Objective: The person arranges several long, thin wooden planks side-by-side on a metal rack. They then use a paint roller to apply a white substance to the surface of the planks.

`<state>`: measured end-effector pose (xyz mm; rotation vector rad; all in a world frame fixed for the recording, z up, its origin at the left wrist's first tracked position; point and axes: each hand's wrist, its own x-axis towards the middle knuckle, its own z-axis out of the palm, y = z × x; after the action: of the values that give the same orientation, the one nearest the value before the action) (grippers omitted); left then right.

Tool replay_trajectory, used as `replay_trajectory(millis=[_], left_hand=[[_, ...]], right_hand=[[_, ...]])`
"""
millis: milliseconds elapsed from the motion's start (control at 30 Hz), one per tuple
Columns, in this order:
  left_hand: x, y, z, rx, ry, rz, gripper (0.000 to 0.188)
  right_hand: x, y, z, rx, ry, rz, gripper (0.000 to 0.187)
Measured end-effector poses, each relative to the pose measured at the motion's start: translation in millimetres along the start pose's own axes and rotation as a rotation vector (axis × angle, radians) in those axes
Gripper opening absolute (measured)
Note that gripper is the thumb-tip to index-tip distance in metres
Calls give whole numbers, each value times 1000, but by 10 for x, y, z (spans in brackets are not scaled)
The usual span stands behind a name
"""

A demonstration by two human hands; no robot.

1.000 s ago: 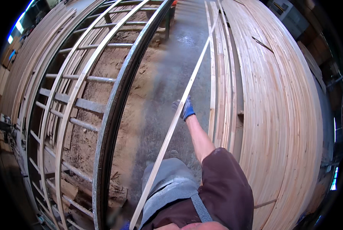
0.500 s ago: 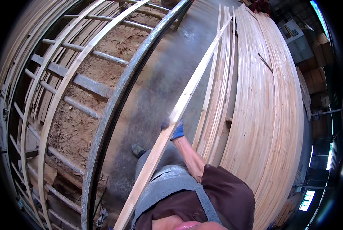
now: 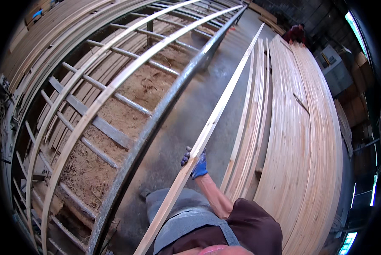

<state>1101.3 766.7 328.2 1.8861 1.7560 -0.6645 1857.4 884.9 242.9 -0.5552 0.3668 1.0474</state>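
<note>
A long, narrow wooden board (image 3: 218, 108) runs lengthwise in front of me, from the lower edge beside my body to its far tip above the floor aisle. My right hand (image 3: 199, 166), in a blue work glove, is closed around it from underneath, with the fingertips curled over its left edge. My left hand is out of view. On my right, several loose strips (image 3: 252, 123) of wood lie side by side along a wide bed of pale boards (image 3: 289, 144).
To my left stands a long metal roller rack (image 3: 173, 95) with two boards (image 3: 92, 108) across its rollers and sawdust (image 3: 133, 87) beneath. A dark stick (image 3: 301, 103) lies on the wide bed. Another person (image 3: 296, 34) is at its far end, near a pale cabinet (image 3: 336, 68).
The view has tilted up, so more of the rack's far end and the other person shows. My right hand still grips the board and appears slightly lower in the picture.
</note>
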Motion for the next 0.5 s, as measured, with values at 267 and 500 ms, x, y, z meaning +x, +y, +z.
replay_trajectory(millis=[267,500], left_hand=[[601,-947,-382,129,16,-29,31],[1138,-1580,-1172,259,57,60,45]], right_hand=[[342,408,1145,-203,-81,-115,70],[1189,984,1484,-510,-26,-149,53]])
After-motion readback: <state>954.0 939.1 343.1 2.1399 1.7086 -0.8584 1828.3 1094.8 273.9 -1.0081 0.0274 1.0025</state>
